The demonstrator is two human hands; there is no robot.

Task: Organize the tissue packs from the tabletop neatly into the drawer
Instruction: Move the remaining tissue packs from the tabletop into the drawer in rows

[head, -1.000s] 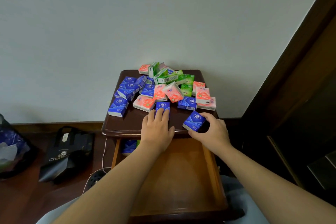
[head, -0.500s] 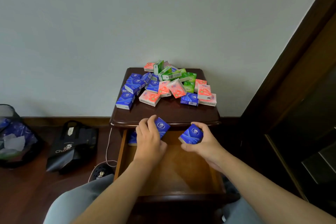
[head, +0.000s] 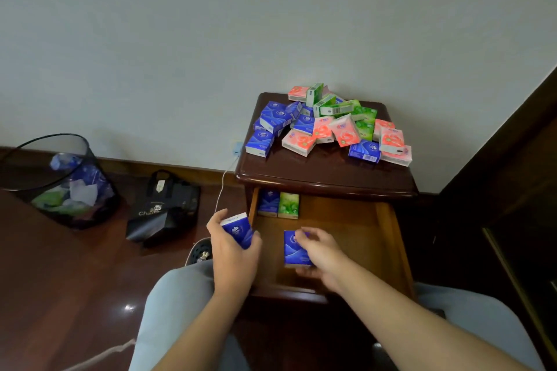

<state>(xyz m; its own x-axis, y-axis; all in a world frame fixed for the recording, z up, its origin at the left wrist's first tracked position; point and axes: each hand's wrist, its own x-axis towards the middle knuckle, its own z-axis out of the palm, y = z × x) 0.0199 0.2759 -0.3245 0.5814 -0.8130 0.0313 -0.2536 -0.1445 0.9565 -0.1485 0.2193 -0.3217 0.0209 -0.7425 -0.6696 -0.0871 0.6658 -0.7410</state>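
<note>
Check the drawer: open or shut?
Open. The drawer is pulled out below the tabletop, its wooden floor exposed, with a blue pack and a green pack standing at the back.

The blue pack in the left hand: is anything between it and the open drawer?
Nothing visible. The left hand holds the blue pack just outside the drawer, beside its left wall, with bare floor beyond.

pile of packs point(head: 325, 123) on tabletop point(head: 325, 172) | two packs point(head: 278, 205) in drawer point(head: 388, 238) back-left corner
</note>
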